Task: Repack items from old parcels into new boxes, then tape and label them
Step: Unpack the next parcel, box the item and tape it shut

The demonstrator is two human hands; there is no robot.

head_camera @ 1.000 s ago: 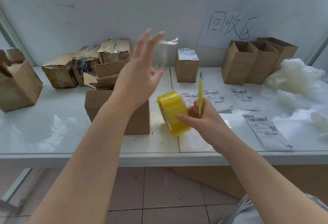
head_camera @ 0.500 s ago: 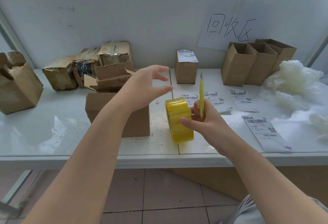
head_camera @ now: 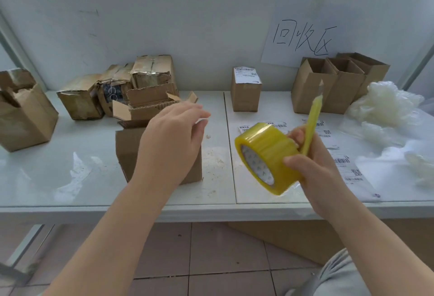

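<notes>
**Tape roll and cutter in the right hand, left hand free above a box**

A white glossy surface runs across the view, with a seam in its middle. A pale wall stands behind it and reddish floor tiles lie at 6 o'clock. A paper sign with handwritten characters hangs on the wall at 1 o'clock.

A heap of worn old parcels lies at 10 o'clock, and a torn box at 9 o'clock. A closed labelled box stands at 12 o'clock. Three open new boxes stand at 2 o'clock, beside white plastic filling. Printed labels lie flat at 3 o'clock.

The right hand holds the yellow tape roll above the surface, just right of centre. Its fingers are curled around the roll and also grip a yellow cutter, which points up.

The left hand hovers over a brown box at the centre. Its fingers are relaxed and hold nothing. A small pale bit shows near the fingertips; I cannot tell what it is.

The left hand hides most of the top of the brown box, so I cannot tell whether it is closed. The label texts are too small to read. A cardboard sheet under the surface is only partly visible.
</notes>
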